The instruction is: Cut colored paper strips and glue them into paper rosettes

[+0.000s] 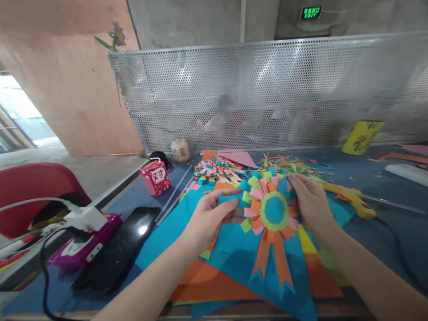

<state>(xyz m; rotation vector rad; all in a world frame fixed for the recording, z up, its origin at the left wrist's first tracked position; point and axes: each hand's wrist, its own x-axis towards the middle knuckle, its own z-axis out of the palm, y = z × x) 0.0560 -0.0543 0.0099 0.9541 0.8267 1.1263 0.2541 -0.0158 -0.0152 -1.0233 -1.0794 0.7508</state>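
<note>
A felt rosette [274, 211] faces me, raised over the sheets. Its round blue centre has a scalloped lime border, with pink, orange, lime and blue loops around it and two forked orange-and-blue tails below. My right hand [309, 200] pinches its right edge between thumb and fingers. At the left edge is my left hand [214, 214], fingers parted and nothing seen between them; whether the fingertips touch the loops I cannot tell. Beneath lie blue felt sheets [230, 254] and an orange sheet [214, 283]. A pile of finished-looking rosettes [217, 169] rests behind.
Right of my right hand lies a yellow glue gun [354, 198] with its cord. Felt scraps [290, 165] litter the back. On the left are a pink drink carton [155, 177], a black phone [117, 249] and a purple power strip [87, 245]. A perforated metal screen [200, 98] borders the table.
</note>
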